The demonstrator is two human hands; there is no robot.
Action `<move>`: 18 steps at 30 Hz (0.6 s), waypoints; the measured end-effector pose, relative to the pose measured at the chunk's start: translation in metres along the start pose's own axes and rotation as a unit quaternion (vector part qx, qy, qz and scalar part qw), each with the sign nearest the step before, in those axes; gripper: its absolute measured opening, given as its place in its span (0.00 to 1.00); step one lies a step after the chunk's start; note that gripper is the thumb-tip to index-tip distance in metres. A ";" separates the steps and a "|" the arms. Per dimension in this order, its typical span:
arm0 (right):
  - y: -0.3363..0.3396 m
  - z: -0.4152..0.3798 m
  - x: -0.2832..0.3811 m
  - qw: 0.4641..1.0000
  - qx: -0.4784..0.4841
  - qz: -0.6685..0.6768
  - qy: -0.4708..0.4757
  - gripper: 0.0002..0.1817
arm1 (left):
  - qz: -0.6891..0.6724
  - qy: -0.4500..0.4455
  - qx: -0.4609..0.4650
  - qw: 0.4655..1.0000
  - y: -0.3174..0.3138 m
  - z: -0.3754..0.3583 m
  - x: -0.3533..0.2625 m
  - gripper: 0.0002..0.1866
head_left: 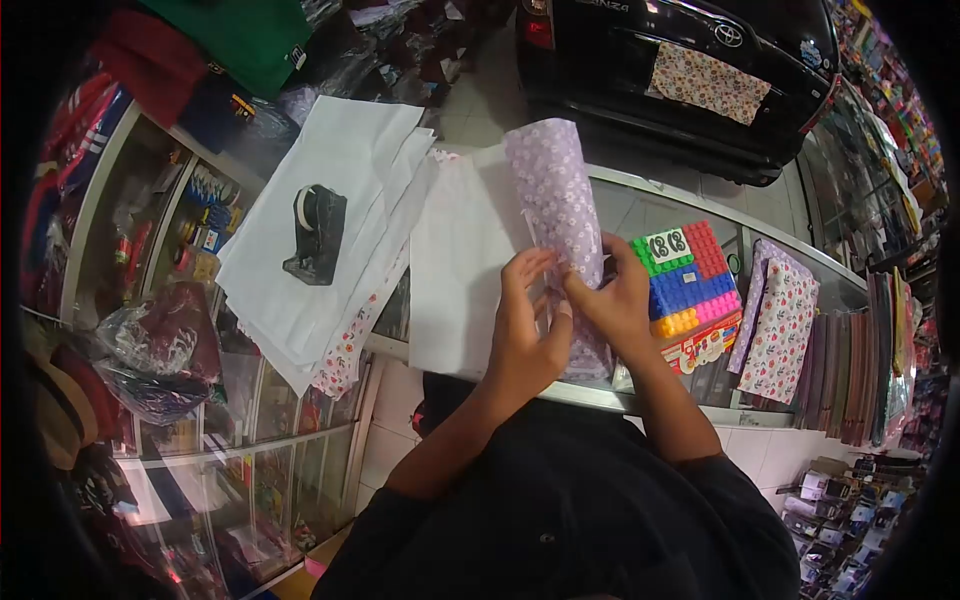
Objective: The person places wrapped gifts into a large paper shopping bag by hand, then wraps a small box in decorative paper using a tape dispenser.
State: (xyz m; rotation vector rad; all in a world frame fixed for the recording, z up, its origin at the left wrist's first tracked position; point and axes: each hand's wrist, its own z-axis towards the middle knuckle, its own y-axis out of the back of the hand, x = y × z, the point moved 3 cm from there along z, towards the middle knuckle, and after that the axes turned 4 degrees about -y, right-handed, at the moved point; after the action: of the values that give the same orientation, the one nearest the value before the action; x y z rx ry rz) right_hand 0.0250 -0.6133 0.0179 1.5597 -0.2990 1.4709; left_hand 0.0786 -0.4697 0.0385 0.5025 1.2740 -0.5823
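A lilac paper with white flowers [555, 180] is folded over into a long shape on the glass counter, with its white underside [455, 260] spread to the left. My left hand [530, 325] is at the lower left side of the folded part, fingers curled near its edge. My right hand [615, 300] presses on the folded paper from the right, thumb and fingers closed on it. What lies inside the fold is hidden. Close to the right hand is a pack of colored building blocks [690, 280] in red, green, blue, pink and yellow.
A black tape dispenser [320, 235] rests on a stack of white-backed sheets [350, 150] at the left. Folded floral papers [780, 320] and a row of packed items [850, 370] lie at the right. A black car [680, 90] stands beyond the glass counter [640, 185].
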 end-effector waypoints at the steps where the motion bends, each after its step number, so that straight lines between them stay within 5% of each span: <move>1: -0.002 0.001 -0.004 0.998 0.006 0.062 -0.004 0.32 | 0.014 -0.028 -0.008 0.999 0.001 0.001 -0.002 0.34; 10: -0.003 0.001 0.000 0.892 0.192 0.383 -0.144 0.32 | 0.101 -0.105 -0.095 0.985 0.017 0.015 -0.006 0.26; 12: -0.003 0.000 0.002 0.854 0.245 0.431 -0.155 0.32 | -0.005 0.014 -0.059 0.998 0.020 0.017 0.004 0.28; 18: -0.001 -0.002 0.009 0.831 0.295 0.451 -0.136 0.35 | -0.002 0.003 -0.060 0.998 0.029 0.014 -0.002 0.12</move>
State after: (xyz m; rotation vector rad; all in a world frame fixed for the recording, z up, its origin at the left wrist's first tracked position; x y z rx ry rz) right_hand 0.0268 -0.6069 0.0253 2.3060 -0.9144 2.1940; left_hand 0.1072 -0.4569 0.0447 0.4021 1.3066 -0.5050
